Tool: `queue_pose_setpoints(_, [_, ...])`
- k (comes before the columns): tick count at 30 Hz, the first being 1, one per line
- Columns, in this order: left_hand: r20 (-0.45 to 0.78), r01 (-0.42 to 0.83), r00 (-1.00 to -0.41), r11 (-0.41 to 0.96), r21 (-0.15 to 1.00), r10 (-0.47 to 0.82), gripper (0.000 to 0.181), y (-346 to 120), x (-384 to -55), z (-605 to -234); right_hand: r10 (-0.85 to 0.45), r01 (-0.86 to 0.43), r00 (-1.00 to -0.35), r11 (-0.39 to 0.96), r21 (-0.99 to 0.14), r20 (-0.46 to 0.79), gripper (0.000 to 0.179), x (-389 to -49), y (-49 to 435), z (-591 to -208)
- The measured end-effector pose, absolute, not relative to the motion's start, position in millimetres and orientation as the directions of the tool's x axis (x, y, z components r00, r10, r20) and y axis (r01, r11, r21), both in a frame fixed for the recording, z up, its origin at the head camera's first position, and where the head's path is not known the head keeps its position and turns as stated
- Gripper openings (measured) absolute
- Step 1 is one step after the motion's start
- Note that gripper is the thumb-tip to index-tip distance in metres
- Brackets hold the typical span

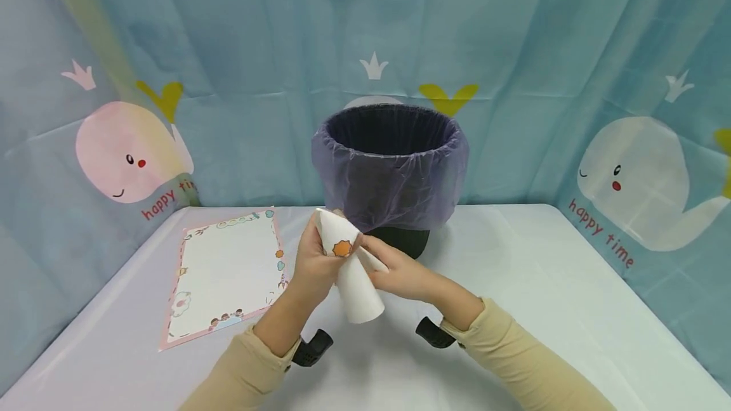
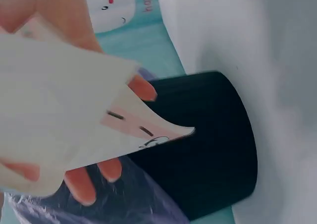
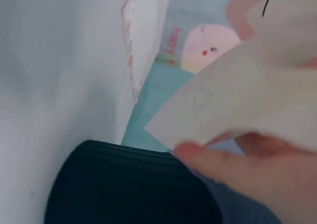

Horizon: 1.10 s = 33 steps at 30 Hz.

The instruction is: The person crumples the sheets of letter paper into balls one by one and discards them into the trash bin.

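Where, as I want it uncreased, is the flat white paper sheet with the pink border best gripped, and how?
Probably pinch the sheet by its near left corner, coming low from the front left: it lies flat, that corner uncovered, the left hand nearer its right edge.

On the right, "happy time" (image 1: 601,233) is spelled out in full, red letters sloping down the blue curtain (image 1: 497,30) beneath a white whale (image 1: 634,176). Over to the left, "happy" is picked up again in red, climbing under a pink whale (image 1: 125,157), its second word being made out only as far as "ti". And from both wrist views, "happy" is caught turned sideways on that same cloth!
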State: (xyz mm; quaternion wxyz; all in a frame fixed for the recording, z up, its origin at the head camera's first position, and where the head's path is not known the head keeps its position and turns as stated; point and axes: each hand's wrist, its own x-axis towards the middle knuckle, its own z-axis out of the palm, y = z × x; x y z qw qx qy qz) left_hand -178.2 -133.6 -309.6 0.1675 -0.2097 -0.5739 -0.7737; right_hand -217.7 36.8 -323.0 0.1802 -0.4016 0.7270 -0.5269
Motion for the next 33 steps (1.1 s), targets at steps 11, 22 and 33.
queue_pose_setpoints(11, [0.503, 0.551, -0.834, -0.362, 0.752, -0.225, 0.031, -99, -180, -315, -0.777, -0.415, -0.602, 0.105, -0.904, 0.186, 0.07, -223, 54, -319])
queue_pose_setpoints(22, [0.652, 0.675, -0.724, -0.035, 0.737, -0.224, 0.024, -92, -184, -318, -0.528, -0.58, -0.725, 0.122, -0.805, 0.442, 0.015, -207, 44, -327])
queue_pose_setpoints(33, [0.044, 0.126, -0.894, 0.154, 0.98, 0.447, 0.061, -152, -169, -299, -0.729, -0.87, -0.336, 0.483, 0.1, 0.596, 0.028, -218, 89, -302])
